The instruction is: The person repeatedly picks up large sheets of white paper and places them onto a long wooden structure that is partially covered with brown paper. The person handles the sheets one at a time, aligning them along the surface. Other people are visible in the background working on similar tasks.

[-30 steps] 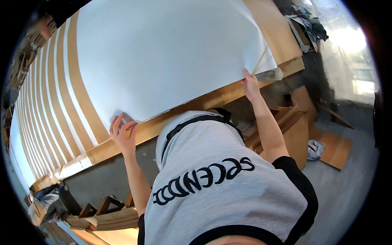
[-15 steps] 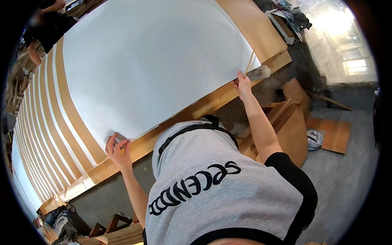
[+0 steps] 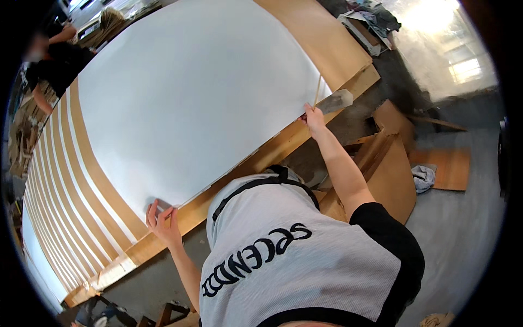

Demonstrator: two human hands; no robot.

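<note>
A large smooth white sheet (image 3: pixel 201 92) lies over a broad tan board (image 3: pixel 321 38). At the sheet's near left corner, my left hand (image 3: pixel 165 226) rests with bent, parted fingers on its edge. My right hand (image 3: pixel 313 120) grips a thin wooden stick (image 3: pixel 318 90) at the near right edge of the sheet; whether its fingers also pinch the sheet is hidden. Just past that hand, a flat, translucent greyish piece (image 3: pixel 338 100) juts out along the edge.
Spaced tan and white strips (image 3: pixel 90 180) cover the left of the work surface. At the far left a person (image 3: pixel 54 65) in dark clothes stands by the table. Cardboard (image 3: pixel 395 180) leans right of my body, near a brown panel (image 3: pixel 449 169) and a grey cloth (image 3: pixel 423 178) on the floor.
The view has shifted slightly. The stick in my right hand stands more upright. My left hand stays at the sheet's near left corner.
</note>
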